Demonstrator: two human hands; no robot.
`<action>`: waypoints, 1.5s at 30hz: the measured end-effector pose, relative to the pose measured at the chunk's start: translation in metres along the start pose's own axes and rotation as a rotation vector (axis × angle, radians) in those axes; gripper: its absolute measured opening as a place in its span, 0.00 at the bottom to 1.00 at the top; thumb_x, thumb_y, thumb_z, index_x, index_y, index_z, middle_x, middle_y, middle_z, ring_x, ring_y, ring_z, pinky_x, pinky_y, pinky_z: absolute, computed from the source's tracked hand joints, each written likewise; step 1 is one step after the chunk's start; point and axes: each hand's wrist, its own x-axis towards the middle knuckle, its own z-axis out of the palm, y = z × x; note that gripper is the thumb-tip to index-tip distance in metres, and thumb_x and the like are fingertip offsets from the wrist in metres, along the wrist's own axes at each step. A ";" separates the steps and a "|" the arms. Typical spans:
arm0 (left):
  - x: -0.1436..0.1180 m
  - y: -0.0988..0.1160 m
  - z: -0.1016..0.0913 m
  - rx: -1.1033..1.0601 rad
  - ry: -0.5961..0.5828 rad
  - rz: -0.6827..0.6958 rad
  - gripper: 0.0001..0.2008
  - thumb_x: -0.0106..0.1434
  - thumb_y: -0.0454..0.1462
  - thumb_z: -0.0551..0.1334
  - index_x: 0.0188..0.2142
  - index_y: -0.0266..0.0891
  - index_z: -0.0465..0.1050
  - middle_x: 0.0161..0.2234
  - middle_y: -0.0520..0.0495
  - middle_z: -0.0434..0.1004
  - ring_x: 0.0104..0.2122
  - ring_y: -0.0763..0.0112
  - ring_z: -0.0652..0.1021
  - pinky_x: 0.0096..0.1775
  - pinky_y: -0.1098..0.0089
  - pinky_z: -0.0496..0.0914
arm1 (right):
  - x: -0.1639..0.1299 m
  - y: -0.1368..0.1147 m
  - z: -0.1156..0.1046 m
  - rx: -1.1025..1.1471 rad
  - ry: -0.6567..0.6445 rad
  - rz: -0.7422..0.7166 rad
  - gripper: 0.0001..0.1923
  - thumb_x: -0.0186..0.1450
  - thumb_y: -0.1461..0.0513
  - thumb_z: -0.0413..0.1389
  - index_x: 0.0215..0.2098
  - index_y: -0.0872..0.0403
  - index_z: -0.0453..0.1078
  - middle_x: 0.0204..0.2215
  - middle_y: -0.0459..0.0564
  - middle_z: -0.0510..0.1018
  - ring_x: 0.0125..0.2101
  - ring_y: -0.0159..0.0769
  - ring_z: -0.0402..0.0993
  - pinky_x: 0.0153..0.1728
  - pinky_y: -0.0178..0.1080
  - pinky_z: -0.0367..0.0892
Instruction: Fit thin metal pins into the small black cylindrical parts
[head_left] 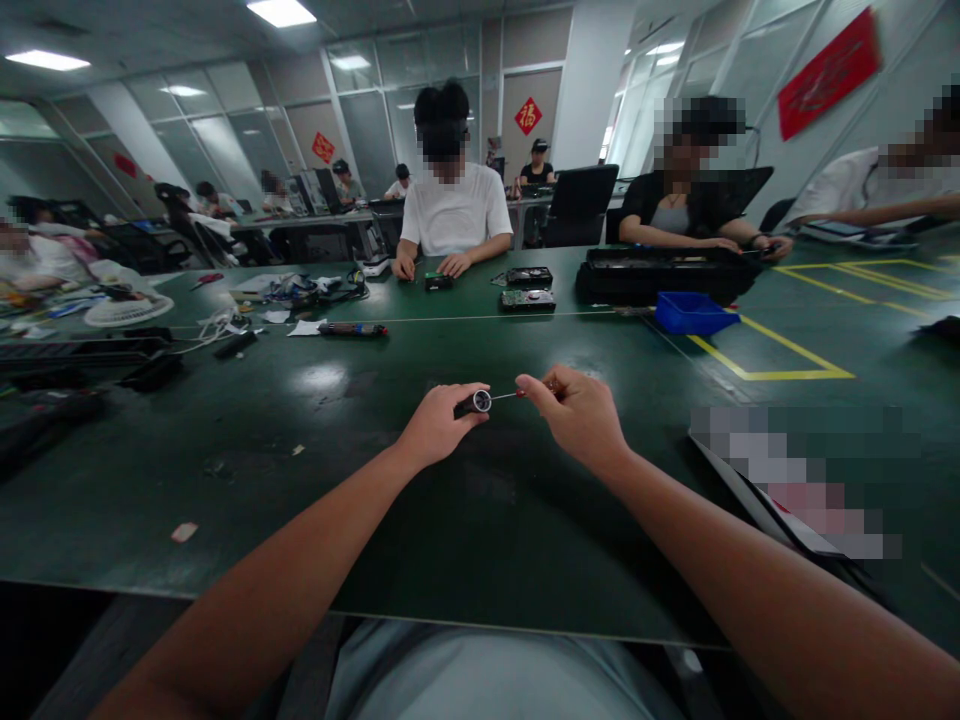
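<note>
Hands (510,415) pinch a thin tool (501,397), seemingly a screwdriver, lying level, tip leftward.

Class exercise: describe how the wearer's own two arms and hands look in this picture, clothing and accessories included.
Both forearms are bare; no sleeves reach into view. The left hand and right hand wear no gloves, and no rings, watch or bracelet show on the wrists. At the bottom edge a light grey-white garment covers the torso.

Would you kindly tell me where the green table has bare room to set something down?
Bare: the green table left of the left hand, and between both hands and the blue bin. Crowded: far left around the white fan.
</note>
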 end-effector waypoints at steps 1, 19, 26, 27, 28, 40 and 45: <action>0.000 0.000 0.000 -0.001 0.002 -0.001 0.20 0.64 0.39 0.66 0.56 0.46 0.72 0.50 0.47 0.78 0.48 0.60 0.76 0.52 0.57 0.66 | 0.000 0.000 0.000 0.000 -0.004 0.002 0.22 0.65 0.46 0.55 0.20 0.50 0.64 0.15 0.42 0.66 0.18 0.31 0.61 0.22 0.37 0.54; 0.001 0.003 -0.001 0.003 -0.015 -0.024 0.20 0.63 0.37 0.66 0.55 0.44 0.73 0.48 0.46 0.79 0.47 0.59 0.76 0.51 0.58 0.67 | 0.002 0.003 0.002 0.122 -0.116 0.039 0.16 0.70 0.53 0.47 0.46 0.51 0.71 0.24 0.46 0.75 0.25 0.37 0.71 0.29 0.40 0.62; 0.001 0.001 0.000 0.000 -0.012 -0.008 0.20 0.63 0.38 0.66 0.55 0.44 0.73 0.48 0.46 0.79 0.47 0.59 0.76 0.51 0.58 0.67 | 0.000 0.001 0.001 0.167 -0.149 0.035 0.15 0.67 0.60 0.49 0.51 0.51 0.68 0.29 0.47 0.77 0.29 0.38 0.73 0.32 0.40 0.64; 0.001 0.001 0.000 0.001 -0.012 -0.005 0.20 0.63 0.38 0.66 0.55 0.44 0.73 0.48 0.46 0.79 0.47 0.59 0.76 0.51 0.58 0.67 | 0.000 0.001 0.000 0.170 -0.154 0.046 0.15 0.68 0.59 0.48 0.50 0.51 0.69 0.28 0.47 0.76 0.28 0.38 0.73 0.31 0.40 0.64; 0.001 0.001 0.000 0.001 -0.012 -0.002 0.20 0.63 0.38 0.66 0.55 0.44 0.73 0.48 0.46 0.79 0.47 0.59 0.76 0.51 0.58 0.67 | 0.001 0.000 0.000 0.167 -0.157 0.055 0.14 0.68 0.58 0.48 0.48 0.51 0.70 0.26 0.46 0.76 0.28 0.38 0.73 0.31 0.40 0.64; 0.001 0.001 -0.001 0.003 0.002 -0.012 0.20 0.64 0.39 0.65 0.55 0.45 0.73 0.50 0.45 0.78 0.48 0.59 0.76 0.53 0.57 0.66 | -0.001 -0.002 0.001 0.180 -0.163 0.040 0.15 0.69 0.56 0.49 0.51 0.52 0.66 0.31 0.48 0.78 0.29 0.38 0.74 0.31 0.41 0.64; 0.001 0.003 -0.001 -0.002 -0.007 -0.013 0.20 0.63 0.39 0.66 0.55 0.45 0.73 0.49 0.46 0.78 0.47 0.59 0.76 0.51 0.58 0.67 | -0.002 0.001 0.003 0.240 -0.076 0.062 0.11 0.70 0.55 0.47 0.44 0.51 0.66 0.28 0.47 0.75 0.29 0.37 0.71 0.32 0.41 0.64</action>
